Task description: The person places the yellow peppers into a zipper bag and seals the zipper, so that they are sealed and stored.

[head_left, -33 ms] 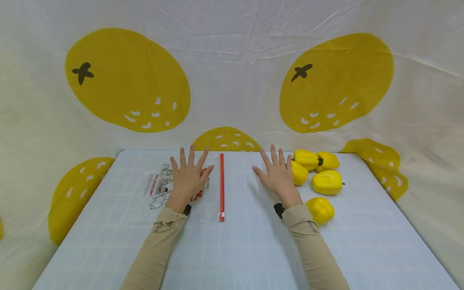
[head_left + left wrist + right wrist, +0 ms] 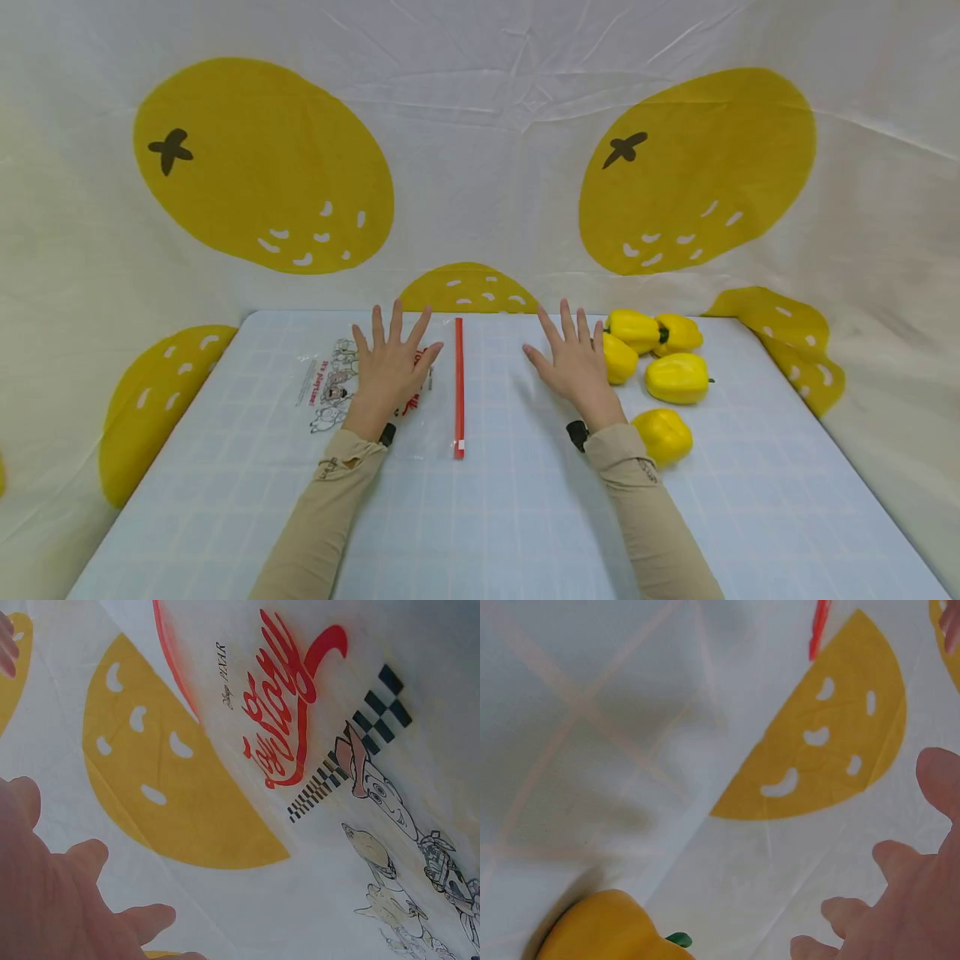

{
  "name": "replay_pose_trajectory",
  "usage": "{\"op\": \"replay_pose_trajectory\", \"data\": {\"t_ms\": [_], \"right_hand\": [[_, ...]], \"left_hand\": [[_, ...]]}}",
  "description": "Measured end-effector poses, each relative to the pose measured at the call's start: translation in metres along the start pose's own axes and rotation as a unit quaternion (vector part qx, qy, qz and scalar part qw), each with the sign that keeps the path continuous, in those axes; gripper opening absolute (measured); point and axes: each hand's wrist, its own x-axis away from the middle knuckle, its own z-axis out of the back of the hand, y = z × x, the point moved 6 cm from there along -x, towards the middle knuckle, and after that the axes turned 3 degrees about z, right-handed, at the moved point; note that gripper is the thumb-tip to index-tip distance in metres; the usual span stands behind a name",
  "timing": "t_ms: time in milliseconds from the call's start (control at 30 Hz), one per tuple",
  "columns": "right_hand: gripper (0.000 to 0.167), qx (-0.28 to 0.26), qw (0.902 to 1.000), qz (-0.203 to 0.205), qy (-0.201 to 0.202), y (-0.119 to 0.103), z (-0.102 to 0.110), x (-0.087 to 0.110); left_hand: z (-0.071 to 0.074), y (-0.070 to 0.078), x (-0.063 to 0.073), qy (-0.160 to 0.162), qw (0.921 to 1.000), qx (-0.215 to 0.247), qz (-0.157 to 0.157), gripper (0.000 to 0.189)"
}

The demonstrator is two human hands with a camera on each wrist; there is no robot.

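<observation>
My left hand (image 2: 390, 371) hovers with fingers spread over a clear zip bag (image 2: 431, 429) that lies flat. The bag carries red lettering and line-drawn cartoon figures, and a red slider strip (image 2: 459, 383) runs down its right edge. In the left wrist view the "Toy Story" print (image 2: 281, 712) shows beyond the fingers. My right hand (image 2: 577, 367) is also spread and holds nothing, just left of several yellow bell peppers (image 2: 677, 377). Its fingers partly hide one pepper (image 2: 621, 360). One pepper (image 2: 607, 930) with a green stem appears low in the right wrist view.
A pale blue checked cloth covers the table (image 2: 495, 517). Behind it hangs a white curtain (image 2: 480, 183) printed with large yellow fruit, which also flanks both sides. The nearest pepper (image 2: 663, 437) sits beside the right sleeve (image 2: 637, 492). Each wrist wears a black band (image 2: 577, 435).
</observation>
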Motion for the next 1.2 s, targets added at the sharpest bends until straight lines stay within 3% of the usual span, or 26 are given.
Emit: {"op": "replay_pose_trajectory", "data": {"t_ms": [633,700,800,900,1033,1133,1200], "right_hand": [[0.078,-0.002,0.9997,-0.007,0.023,0.008,-0.004,0.001],[0.078,-0.012,0.9992,-0.009,0.037,0.010,-0.004,-0.001],[0.077,-0.053,0.9957,-0.006,0.075,0.013,0.003,-0.002],[0.075,-0.118,0.9865,0.002,0.113,0.015,0.012,-0.005],[0.066,-0.227,0.9631,0.001,0.145,0.019,0.018,-0.010],[0.058,-0.306,0.9393,-0.011,0.154,0.019,0.015,-0.015],[0.054,-0.353,0.9230,-0.020,0.150,0.015,0.011,-0.018]], "left_hand": [[0.001,0.002,0.008,-0.015,0.9999,0.003,-0.007,0.067],[0.002,0.002,0.008,-0.017,0.9996,0.019,-0.009,0.066],[0.004,0.003,0.005,-0.031,0.9964,0.078,-0.015,0.068],[0.007,0.006,0.003,-0.051,0.9865,0.155,-0.017,0.071],[0.009,0.014,0.002,-0.079,0.9651,0.249,-0.023,0.065],[0.007,0.021,0.004,-0.105,0.9544,0.278,-0.028,0.056],[0.005,0.025,0.005,-0.119,0.9523,0.279,-0.034,0.051]]}}
